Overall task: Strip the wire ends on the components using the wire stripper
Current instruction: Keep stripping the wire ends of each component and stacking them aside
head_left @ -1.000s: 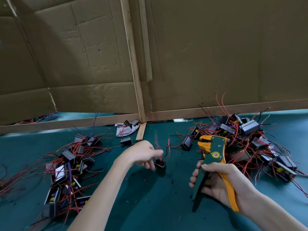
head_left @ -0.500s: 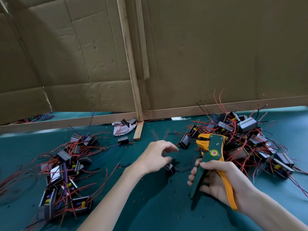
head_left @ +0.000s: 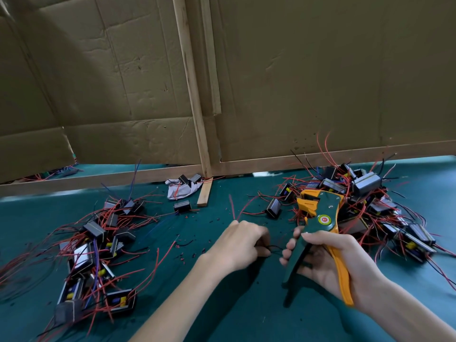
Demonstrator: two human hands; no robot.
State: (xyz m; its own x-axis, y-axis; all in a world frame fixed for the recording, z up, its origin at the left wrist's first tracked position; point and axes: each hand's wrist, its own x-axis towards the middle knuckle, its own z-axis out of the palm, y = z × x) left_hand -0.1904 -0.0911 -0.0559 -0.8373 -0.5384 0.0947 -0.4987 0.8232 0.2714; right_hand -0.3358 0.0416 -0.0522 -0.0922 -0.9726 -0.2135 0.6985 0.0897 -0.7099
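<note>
Wire stripper (head_left: 320, 225): green and orange, held head-up and tilted away from the person. The handles are spread, so the jaws look ready to take a wire.
Right hand (head_left: 328, 265): fingers are wrapped round both handles, low on the tool, probably for leverage.
Left hand (head_left: 243, 243): just left of the stripper, fingers curled on a thin black wire (head_left: 274, 248) that loops toward the handles. Whether a component body sits in the palm cannot be told.
Red wires (head_left: 232, 209): these rise from behind the left hand, left of the stripper's head.
Right pile (head_left: 365, 186): components heaped behind and right of the stripper, probably stock kept within reach.
Left pile (head_left: 98, 233): components well to the left of the stripper, probably set apart as a separate batch.
Lone component (head_left: 274, 209): lies just left of the stripper's head.
Insulation scraps (head_left: 182, 255): dark and red bits on the green table mat (head_left: 222, 312), left of the stripper.
Step in hand: judged to be the approach — the wire end is not yet between the jaws.
</note>
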